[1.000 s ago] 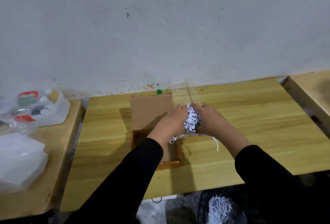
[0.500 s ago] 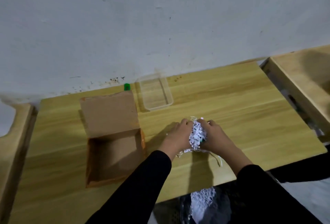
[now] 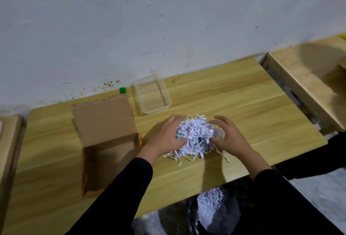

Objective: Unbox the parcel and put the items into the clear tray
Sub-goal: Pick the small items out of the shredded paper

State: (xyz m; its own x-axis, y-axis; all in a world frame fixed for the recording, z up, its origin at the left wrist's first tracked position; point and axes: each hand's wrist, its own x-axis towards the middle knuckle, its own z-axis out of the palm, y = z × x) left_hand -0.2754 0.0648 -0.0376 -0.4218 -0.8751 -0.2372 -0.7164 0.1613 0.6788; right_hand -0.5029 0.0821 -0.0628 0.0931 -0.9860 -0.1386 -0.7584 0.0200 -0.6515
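A clump of white shredded paper [image 3: 194,137] rests on the wooden table [image 3: 243,107], with bits of something green and dark showing inside it. My left hand [image 3: 168,135] grips the clump's left side. My right hand [image 3: 226,135] holds its right side, fingers spread over the top. The brown cardboard parcel box [image 3: 110,163] stands open to the left, its lid [image 3: 103,120] folded back, and its inside looks bare. The clear tray [image 3: 151,94] sits beyond my hands near the wall with nothing in it.
A small green object [image 3: 122,90] stands by the wall behind the box lid. A dark mesh bin [image 3: 215,210] with shredded paper sits below the table's front edge. Other wooden tables adjoin at the right [image 3: 309,77] and the left [image 3: 9,141].
My hands carried the paper clump from over the box to the table on its right. The clump now rests on the table and my right fingers have spread open over it.
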